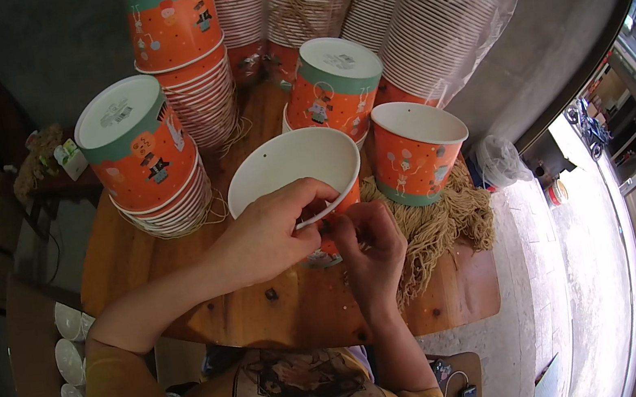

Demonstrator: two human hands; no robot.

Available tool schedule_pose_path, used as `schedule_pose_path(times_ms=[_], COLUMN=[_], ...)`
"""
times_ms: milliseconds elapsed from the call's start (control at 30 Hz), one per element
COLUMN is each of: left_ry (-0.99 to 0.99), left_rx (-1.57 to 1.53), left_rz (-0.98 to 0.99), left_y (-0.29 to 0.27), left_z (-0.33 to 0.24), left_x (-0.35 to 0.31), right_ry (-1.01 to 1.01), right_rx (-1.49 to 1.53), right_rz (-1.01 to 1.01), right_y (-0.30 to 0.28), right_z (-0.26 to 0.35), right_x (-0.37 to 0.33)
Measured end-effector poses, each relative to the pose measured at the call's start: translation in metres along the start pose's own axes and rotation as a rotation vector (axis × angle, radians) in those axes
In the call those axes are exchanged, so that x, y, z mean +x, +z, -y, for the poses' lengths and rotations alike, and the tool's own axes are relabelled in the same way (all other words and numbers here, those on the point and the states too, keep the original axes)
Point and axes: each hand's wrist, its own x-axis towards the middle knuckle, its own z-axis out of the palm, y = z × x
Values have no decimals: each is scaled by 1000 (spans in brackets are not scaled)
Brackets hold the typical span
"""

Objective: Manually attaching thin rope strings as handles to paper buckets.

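An orange paper bucket (293, 169) with a white inside lies tilted toward me on the round wooden table (285, 310). My left hand (266, 235) grips its near rim, thumb and fingers pinched on the edge. Close against that same rim, my right hand (370, 244) has its fingertips pinched together; what they pinch is too small to make out, possibly a tan cord. A heap of tan cords (441, 221) lies just right of my right hand.
An upright open bucket (414, 151) stands to the right. Stacks of upturned orange buckets (143, 155) (180, 46) (334, 85) ring the table's far side, with tall leaning stacks (443, 15) behind. White lids (68, 342) sit low at the left.
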Motion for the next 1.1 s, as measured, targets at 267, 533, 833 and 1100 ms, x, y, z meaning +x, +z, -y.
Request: schedule_pose_path(times_ms=[267, 533, 833, 1100], left_ry=[-8, -210, -305, -214], left_rx=[-31, -264, 47, 143], left_rz=[99, 266, 271, 366], left_y=[-3, -3, 11, 4], left_z=[0, 0, 6, 8], left_x=[3, 15, 5, 5], right_ry=[-4, 27, 197, 268], right_rx=[-44, -104, 105, 213], right_rz=[1, -12, 73, 114], right_y=[-4, -8, -2, -4], right_z=[-2, -7, -22, -25], right_x=[-2, -16, -40, -40])
